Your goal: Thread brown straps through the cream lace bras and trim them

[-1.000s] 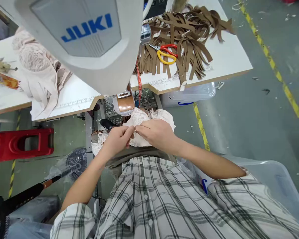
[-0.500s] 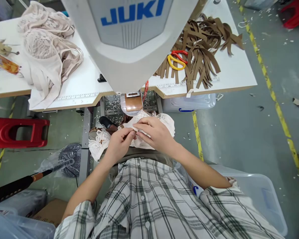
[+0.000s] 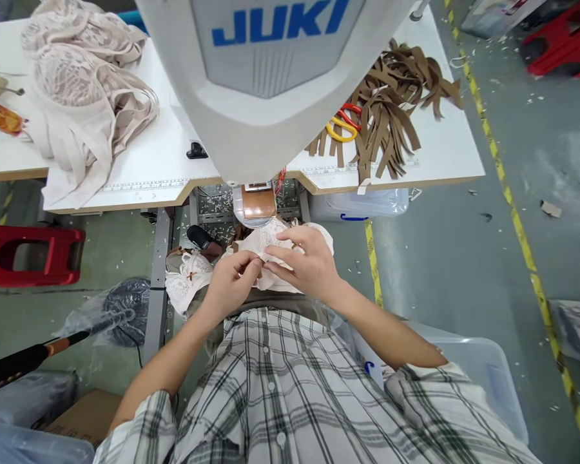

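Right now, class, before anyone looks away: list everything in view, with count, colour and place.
Sewing machine: one, white with blue lettering, top centre
Table: one, white, across the top
Lace garments: pile, uncountable, pale pink, table left
Orange packet: one, table's far left
Fabric strips: many, brown, table right
Scissors: one pair, red and yellow handles, on strips
Stools: two, red, floor left and upper right
Plastic boxes: several, clear, floor both sides
Carton: one, brown, lower left
Floor tape: several stretches, yellow and black
Lace fabric: white, count unclear, on lap
Shirt: one, plaid, worn
Left hand, right hand: two, meeting over lap
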